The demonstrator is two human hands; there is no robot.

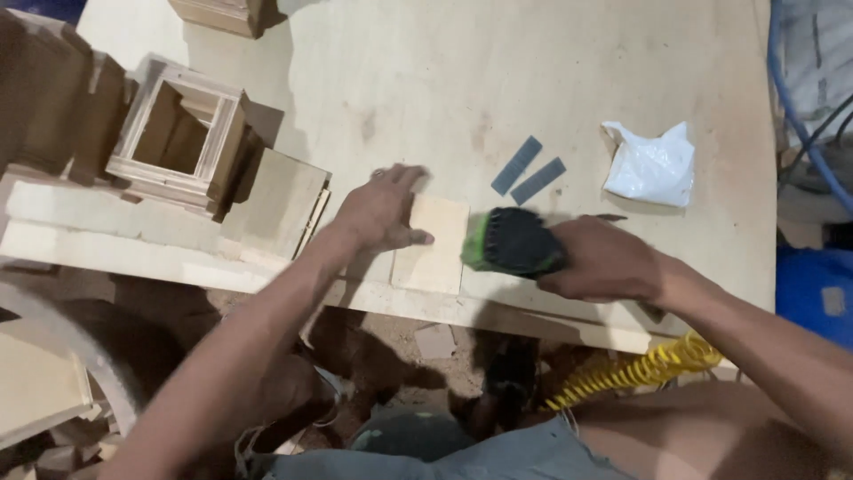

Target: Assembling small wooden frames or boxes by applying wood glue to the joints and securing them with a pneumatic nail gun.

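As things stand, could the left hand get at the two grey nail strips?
Probably yes: the left hand rests on a wooden panel, and the bare tabletop lies between it and the nail strips.

Our right hand [604, 260] is covering most of the black-and-green tool [514, 241], whose nose is blurring. Our left hand [380, 213] is hiding part of the small wooden panel [435, 242]; the yellow coiled hose [635, 372] is perhaps running under our arm.

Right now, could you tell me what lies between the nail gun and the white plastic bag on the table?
In the head view, two grey nail strips lie on bare tabletop between the nail gun and the bag.
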